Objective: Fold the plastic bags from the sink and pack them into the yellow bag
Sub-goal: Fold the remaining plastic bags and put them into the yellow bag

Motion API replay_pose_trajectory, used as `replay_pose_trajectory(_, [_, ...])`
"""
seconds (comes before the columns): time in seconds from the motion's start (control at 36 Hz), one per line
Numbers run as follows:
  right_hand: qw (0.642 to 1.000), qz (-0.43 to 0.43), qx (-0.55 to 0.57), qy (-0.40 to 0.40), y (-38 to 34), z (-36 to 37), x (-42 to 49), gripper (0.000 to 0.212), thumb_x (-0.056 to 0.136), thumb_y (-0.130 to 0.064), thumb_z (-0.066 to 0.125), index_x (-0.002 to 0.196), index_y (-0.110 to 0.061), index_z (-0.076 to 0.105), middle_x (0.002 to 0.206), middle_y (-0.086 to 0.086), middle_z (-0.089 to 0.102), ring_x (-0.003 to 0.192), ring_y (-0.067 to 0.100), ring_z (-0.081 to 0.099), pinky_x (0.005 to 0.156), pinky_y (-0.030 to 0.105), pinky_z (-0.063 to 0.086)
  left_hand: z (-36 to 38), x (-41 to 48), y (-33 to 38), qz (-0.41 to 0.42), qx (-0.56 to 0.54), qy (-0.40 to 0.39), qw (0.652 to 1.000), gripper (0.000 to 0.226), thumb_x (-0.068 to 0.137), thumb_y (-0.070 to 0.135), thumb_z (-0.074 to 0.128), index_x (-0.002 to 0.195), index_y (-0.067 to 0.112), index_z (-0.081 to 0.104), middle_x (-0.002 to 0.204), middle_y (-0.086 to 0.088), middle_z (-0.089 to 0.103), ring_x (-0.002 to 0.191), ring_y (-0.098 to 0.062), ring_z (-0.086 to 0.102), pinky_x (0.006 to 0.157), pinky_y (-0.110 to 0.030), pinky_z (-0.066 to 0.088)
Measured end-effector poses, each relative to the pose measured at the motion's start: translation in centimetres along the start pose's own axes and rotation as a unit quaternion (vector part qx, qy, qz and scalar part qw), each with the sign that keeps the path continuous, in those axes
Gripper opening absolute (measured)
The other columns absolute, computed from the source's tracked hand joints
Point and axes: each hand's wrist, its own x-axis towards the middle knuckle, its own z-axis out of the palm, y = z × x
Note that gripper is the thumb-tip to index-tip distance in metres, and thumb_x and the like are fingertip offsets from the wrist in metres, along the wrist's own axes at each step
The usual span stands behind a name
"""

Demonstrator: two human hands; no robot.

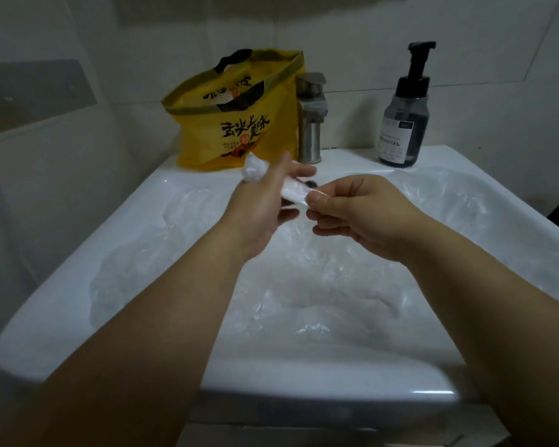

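Both hands hold one clear plastic bag (292,192), twisted into a narrow strip, above the white sink (62,295). My left hand (265,208) holds its far end, where a crumpled tuft (255,169) sticks out beyond the fingers. My right hand (355,211) pinches the near end between thumb and forefinger. Several loose clear plastic bags (320,285) fill the basin below. The yellow bag (236,114) with black handles and print stands open on the sink's back ledge, left of the tap.
A steel tap (310,117) rises just right of the yellow bag. A dark pump soap bottle (404,117) stands at the back right of the ledge. White tiled walls close in behind and on the left.
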Motion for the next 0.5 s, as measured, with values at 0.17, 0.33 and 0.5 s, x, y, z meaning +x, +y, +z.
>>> replay_pose_trajectory(0.17, [1.000,0.006,0.011,-0.001,0.1,-0.4,0.0,0.009,0.088,-0.009,0.063,0.081,-0.006,0.068,0.072,0.007,0.067,0.065,0.013,0.063,0.074,0.030,0.059,-1.4,0.5,0.2,0.010,0.029,0.122,0.992,0.027,0.091,0.037,0.064,0.070,0.020,0.067,0.063,0.005,0.057,0.058,-0.006,0.049,0.051,-0.018,0.040])
replay_pose_trajectory(0.33, [0.999,0.007,-0.040,0.006,0.5,-0.9,0.0,0.007,0.087,-0.011,0.065,0.084,-0.005,0.069,0.074,0.006,0.067,0.067,0.011,0.065,0.076,0.029,0.058,-2.2,0.7,-0.5,0.061,0.207,0.127,0.968,0.038,0.091,0.047,0.060,0.069,0.017,0.066,0.052,0.006,0.059,0.047,-0.006,0.050,0.047,-0.021,0.040])
replay_pose_trajectory(0.5, [0.993,-0.023,-0.111,0.034,0.6,-1.7,0.0,0.008,0.088,-0.015,0.065,0.088,-0.008,0.069,0.081,0.006,0.069,0.072,0.011,0.065,0.072,0.023,0.058,-2.4,-0.3,0.0,0.071,0.318,0.103,0.940,0.054,0.094,0.054,0.049,0.057,0.014,0.053,0.058,0.000,0.058,0.050,-0.011,0.048,0.054,-0.026,0.039])
